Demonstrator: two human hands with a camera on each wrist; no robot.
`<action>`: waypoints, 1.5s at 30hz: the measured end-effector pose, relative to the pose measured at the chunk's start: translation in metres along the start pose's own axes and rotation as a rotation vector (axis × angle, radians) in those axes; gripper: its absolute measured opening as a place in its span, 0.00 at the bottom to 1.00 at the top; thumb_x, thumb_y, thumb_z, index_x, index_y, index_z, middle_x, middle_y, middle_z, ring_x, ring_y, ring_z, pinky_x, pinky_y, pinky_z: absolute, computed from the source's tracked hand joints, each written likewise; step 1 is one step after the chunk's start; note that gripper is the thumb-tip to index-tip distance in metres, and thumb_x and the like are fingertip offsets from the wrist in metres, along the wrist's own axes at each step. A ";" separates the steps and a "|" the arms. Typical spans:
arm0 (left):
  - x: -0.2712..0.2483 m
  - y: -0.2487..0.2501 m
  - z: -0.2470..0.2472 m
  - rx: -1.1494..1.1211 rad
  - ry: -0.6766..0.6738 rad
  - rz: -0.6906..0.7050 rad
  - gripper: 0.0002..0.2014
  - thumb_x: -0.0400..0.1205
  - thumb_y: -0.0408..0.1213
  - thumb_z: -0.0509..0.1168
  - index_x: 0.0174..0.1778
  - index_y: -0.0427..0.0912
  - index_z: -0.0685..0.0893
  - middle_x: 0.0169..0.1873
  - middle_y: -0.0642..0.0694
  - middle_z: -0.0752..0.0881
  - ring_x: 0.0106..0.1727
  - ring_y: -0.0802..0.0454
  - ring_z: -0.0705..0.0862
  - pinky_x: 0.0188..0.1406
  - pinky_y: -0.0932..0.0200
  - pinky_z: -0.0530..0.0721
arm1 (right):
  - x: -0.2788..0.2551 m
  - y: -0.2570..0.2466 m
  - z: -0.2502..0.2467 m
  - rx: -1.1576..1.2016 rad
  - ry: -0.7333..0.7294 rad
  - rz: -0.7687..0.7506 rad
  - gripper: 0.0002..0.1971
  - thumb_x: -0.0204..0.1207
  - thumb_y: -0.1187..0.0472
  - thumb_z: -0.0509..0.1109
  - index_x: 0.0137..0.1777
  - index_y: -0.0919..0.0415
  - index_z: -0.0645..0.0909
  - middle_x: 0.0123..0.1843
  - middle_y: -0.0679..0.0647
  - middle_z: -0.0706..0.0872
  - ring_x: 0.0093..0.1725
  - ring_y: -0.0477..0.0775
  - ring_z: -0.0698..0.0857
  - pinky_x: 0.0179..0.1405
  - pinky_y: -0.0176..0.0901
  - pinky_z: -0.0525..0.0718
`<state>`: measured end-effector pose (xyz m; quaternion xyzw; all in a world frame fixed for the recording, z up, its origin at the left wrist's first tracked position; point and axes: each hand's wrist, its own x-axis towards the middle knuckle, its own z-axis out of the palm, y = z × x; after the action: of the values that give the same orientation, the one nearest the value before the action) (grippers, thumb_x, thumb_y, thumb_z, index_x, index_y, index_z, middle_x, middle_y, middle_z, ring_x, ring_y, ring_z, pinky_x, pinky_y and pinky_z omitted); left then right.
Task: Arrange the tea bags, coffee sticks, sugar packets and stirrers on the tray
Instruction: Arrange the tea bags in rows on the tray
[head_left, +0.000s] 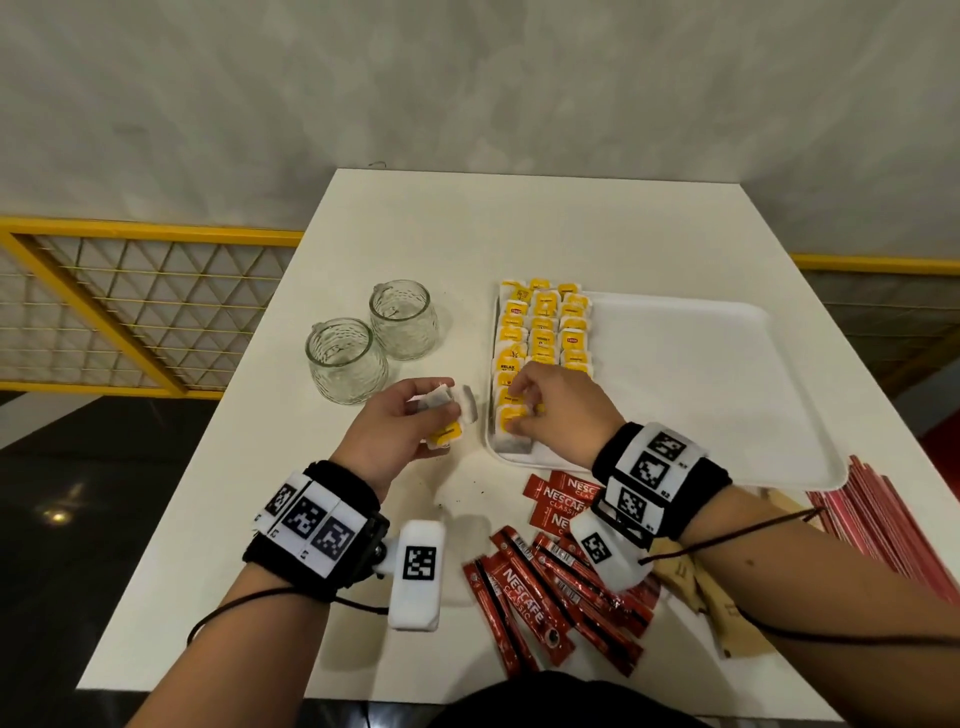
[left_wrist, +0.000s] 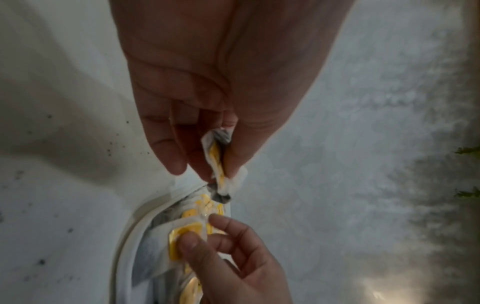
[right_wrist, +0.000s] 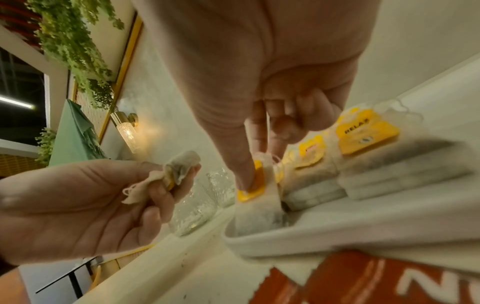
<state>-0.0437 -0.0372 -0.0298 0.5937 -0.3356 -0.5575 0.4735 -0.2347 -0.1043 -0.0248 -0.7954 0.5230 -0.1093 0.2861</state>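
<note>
sugar packets (head_left: 691, 577) half hidden by right arm | stirrers (head_left: 893, 519) cropped

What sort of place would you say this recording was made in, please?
Probably a cafe or a hotel refreshment corner, though I cannot be sure. A white table holds a serving tray lined with tea bags, coffee sticks and two glass jars; a decorative wall lamp and hanging greenery show behind.

It looked like a café: a white desk (head_left: 415, 249), yellow lattice railing (head_left: 145, 291), hanging greenery (right_wrist: 70, 41) and a wall lamp (right_wrist: 127, 131).
</note>
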 end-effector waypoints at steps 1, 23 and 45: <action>0.000 0.000 0.001 -0.028 -0.006 -0.012 0.12 0.80 0.29 0.69 0.57 0.45 0.85 0.41 0.47 0.85 0.34 0.57 0.85 0.38 0.58 0.88 | -0.001 0.000 -0.002 0.015 0.049 -0.031 0.18 0.68 0.57 0.79 0.56 0.51 0.80 0.47 0.48 0.81 0.46 0.47 0.81 0.44 0.42 0.78; -0.011 0.008 0.012 -0.024 -0.123 -0.089 0.05 0.81 0.37 0.69 0.50 0.43 0.85 0.33 0.49 0.83 0.20 0.58 0.68 0.15 0.68 0.65 | -0.034 0.009 -0.019 0.766 -0.020 0.052 0.07 0.77 0.62 0.72 0.48 0.54 0.75 0.40 0.57 0.92 0.28 0.54 0.85 0.36 0.46 0.79; 0.003 0.035 0.026 0.098 -0.087 0.042 0.11 0.84 0.32 0.65 0.61 0.38 0.83 0.40 0.43 0.86 0.28 0.54 0.81 0.25 0.59 0.84 | -0.030 0.035 -0.029 0.291 0.109 -0.023 0.06 0.74 0.60 0.76 0.42 0.59 0.82 0.35 0.48 0.83 0.32 0.40 0.79 0.39 0.32 0.77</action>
<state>-0.0640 -0.0558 0.0037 0.5842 -0.3953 -0.5554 0.4404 -0.2880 -0.0969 -0.0172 -0.7444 0.5073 -0.2300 0.3683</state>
